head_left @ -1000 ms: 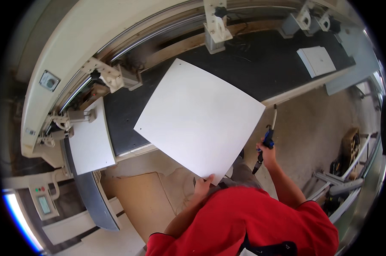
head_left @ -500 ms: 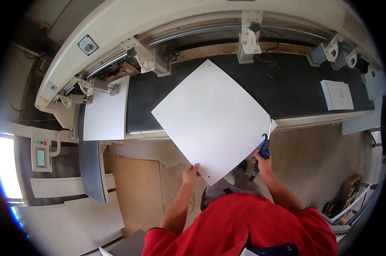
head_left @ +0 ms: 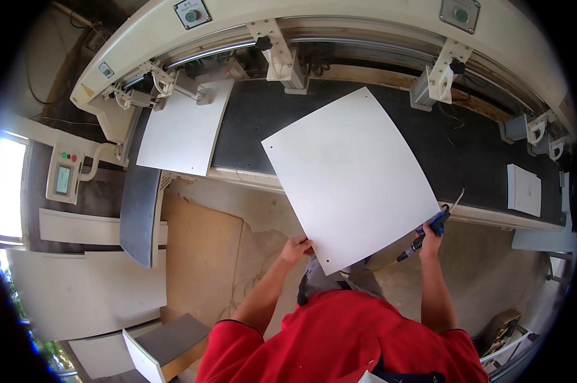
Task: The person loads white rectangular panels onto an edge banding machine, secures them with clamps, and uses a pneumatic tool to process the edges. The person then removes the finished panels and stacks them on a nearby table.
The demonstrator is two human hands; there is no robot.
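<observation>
A white rectangular panel (head_left: 352, 182) with small dark holes near its corners lies tilted over the front edge of the black machine table. My left hand (head_left: 295, 248) grips its near left edge, thumb on top and the other fingers hidden beneath. In my right hand (head_left: 430, 241) is a blue and black air blow gun (head_left: 434, 228) with a thin bent metal nozzle, held beside the panel's right corner. A hose fitting hangs from the gun's lower end.
Another white panel (head_left: 185, 131) rests under a clamp at the table's left. A small stack of white boards (head_left: 524, 189) sits at the right end. Clamp brackets (head_left: 280, 57) hang along the machine's rail. A control panel (head_left: 64, 173) stands at the left, above leaning boards (head_left: 84, 281).
The view has swung left, so the machine appears shifted right. The panel has turned a little clockwise. The blow gun has moved out from the panel's edge, its nozzle now pointing up and right.
</observation>
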